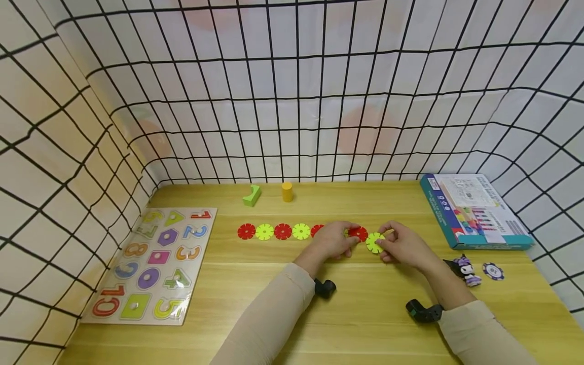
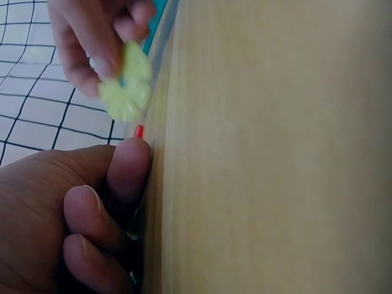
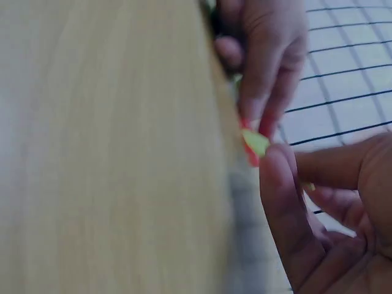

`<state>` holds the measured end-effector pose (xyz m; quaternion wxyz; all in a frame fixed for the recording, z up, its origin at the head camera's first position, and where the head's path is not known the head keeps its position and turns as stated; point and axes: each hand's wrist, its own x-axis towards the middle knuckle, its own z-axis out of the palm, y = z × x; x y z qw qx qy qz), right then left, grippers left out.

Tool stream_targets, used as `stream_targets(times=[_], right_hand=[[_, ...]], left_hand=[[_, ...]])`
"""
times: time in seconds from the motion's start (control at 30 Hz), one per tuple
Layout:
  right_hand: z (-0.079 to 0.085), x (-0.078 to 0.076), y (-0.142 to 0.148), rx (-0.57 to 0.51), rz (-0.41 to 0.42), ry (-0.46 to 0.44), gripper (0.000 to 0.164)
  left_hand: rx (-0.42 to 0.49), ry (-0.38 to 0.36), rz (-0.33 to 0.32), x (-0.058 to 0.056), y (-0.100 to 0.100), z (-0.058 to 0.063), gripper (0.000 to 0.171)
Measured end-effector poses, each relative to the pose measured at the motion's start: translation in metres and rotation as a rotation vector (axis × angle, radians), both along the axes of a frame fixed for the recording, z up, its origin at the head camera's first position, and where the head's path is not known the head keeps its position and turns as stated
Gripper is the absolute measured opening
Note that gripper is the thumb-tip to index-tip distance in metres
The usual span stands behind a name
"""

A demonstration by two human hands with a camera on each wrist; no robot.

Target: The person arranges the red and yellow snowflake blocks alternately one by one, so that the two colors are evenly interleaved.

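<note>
A row of flat notched discs, alternating red and yellow-green, lies on the table. A red disc and a yellow-green disc show near its middle. My left hand covers part of the row and pinches the red end disc by its edge. Between thumb and finger, my right hand holds another yellow-green disc, tilted, close beside that red one. A second thin yellow edge shows at the right fingers; its kind cannot be made out. In the left wrist view the held yellow-green disc is blurred.
A number-and-shape puzzle board lies at the left. Toward the back stand a green notched block and an orange cylinder. At the right are a boxed set, a small figurine and a round chip. Black-gridded cloth surrounds the table.
</note>
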<state>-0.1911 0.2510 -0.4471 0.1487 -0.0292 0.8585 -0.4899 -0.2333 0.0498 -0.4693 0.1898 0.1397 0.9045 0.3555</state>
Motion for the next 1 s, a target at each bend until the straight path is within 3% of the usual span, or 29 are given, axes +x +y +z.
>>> stream_targets(times=[0.2,0.67,1.0], right_hand=[[-0.004,-0.012,0.001,0.135,-0.057,0.012,0.029],[0.001,-0.023,0.001,0.345,-0.059,-0.009,0.032],[-0.001,-0.021,0.000,0.303,-0.041,-0.010,0.035]], left_hand=[[0.028,-0.013,0.002,0.002,0.002,0.001,0.038],[0.037,-0.023,0.012,0.004,0.000,0.000,0.037],[-0.001,0.004,0.006,0.003,-0.002,-0.002,0.040]])
